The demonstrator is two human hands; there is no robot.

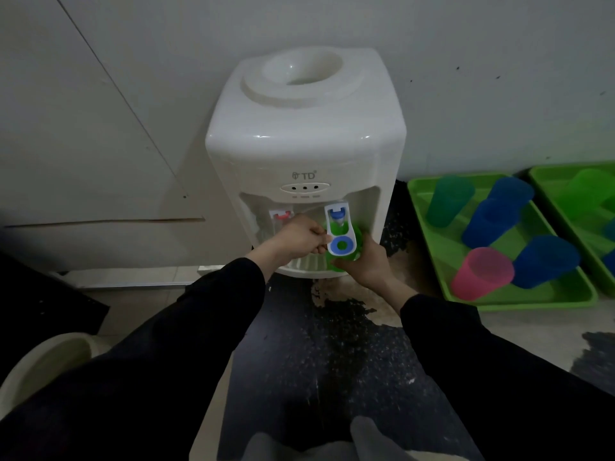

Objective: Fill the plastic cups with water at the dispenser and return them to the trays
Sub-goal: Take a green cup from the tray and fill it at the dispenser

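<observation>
Green cup [360,233] sits under blue tap [336,215], right hand [369,264] curled around it, left hand [296,237] pinching lever [350,245].

Dispenser alcove [366,207] crowded by blue tap lever [341,242] and red tap [282,215], open floor strip on its right reaches green tray [519,302] packed with cups [482,272].

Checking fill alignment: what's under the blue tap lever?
A green cup, held by the right hand over the drip tray. The left hand grips the lever. The lever covers most of the cup's mouth, so water level and flow cannot be seen.
</observation>
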